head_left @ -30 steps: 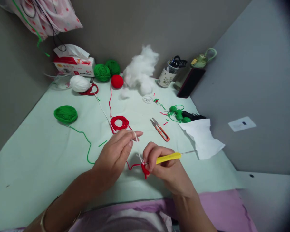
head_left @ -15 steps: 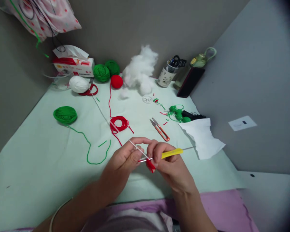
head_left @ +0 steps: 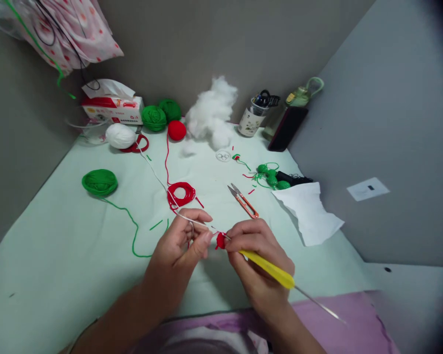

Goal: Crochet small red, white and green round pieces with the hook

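My right hand (head_left: 260, 255) is closed around a crochet hook (head_left: 269, 268) with a yellow handle. The hook's bare metal end sticks out toward the lower right. A small red crocheted piece (head_left: 220, 241) sits at my right fingertips, by the working end of the hook. Across from it, my left hand (head_left: 180, 246) has its fingers curled, with white yarn (head_left: 192, 221) running over the index finger toward the red piece. That yarn trails back to a white ball (head_left: 120, 135). Whether the left thumb touches the red piece is unclear.
Beyond my hands lie a coil of red yarn (head_left: 181, 194) and orange thread snips (head_left: 244, 201). A green yarn ball (head_left: 99, 182) sits left; white stuffing (head_left: 212, 115) is at the back. Crumpled white paper (head_left: 306, 211) and green crocheted pieces (head_left: 271, 177) are on the right.
The hook has swung from nearly level to slanting down right. My left hand has drawn slightly away from the right, and the red piece has shifted up and left.
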`<state>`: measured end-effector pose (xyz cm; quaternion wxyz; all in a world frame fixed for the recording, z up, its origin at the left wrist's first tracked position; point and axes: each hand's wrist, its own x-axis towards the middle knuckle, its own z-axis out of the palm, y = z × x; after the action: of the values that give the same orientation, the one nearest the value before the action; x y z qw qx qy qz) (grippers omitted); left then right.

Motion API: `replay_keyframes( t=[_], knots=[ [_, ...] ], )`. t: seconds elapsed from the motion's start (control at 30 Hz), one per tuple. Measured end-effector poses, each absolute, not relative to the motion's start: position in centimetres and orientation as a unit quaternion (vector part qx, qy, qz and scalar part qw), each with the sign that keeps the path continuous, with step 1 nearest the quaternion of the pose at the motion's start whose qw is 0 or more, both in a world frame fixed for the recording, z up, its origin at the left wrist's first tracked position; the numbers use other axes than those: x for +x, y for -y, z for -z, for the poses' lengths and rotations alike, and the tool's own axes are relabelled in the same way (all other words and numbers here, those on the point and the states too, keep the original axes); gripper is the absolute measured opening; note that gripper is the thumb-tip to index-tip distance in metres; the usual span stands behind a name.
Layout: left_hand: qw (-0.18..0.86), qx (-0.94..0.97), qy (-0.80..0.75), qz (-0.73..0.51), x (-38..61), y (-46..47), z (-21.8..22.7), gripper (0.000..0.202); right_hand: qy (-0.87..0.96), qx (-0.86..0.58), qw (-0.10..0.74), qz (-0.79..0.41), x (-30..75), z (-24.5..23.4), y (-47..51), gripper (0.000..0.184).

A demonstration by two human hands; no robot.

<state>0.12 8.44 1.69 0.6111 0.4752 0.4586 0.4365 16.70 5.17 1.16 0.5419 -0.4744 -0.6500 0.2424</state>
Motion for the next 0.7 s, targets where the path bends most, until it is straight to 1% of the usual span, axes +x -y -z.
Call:
replay_keyframes(
  t=[0.13,0.3,0.43,0.53,0.7],
  knots=[
    [0.646,0.388,-0.443,-0.486,1.0,-8.2,-1.0,0.022,0.685,-0.465,0.538,-0.159,16.2,-0.4,-4.5,0.029],
    [0.699,0.277,-0.426,-0.502,1.2,-8.1,-0.6,0.023,0.705,-0.459,0.529,-0.114,15.8,0.1,-4.5,0.030],
    [0.745,0.209,-0.408,-0.484,1.2,-7.9,-1.0,0.027,0.686,-0.473,0.543,-0.103,15.6,0.2,-4.8,0.030],
    [0.771,0.162,-0.380,-0.484,1.2,-7.9,-1.4,0.028,0.668,-0.480,0.556,-0.120,15.5,0.4,-4.9,0.032],
    [0.778,0.120,-0.363,-0.499,1.2,-8.5,-1.5,0.027,0.648,-0.489,0.567,-0.143,15.2,0.8,-4.7,0.033]
  ],
)
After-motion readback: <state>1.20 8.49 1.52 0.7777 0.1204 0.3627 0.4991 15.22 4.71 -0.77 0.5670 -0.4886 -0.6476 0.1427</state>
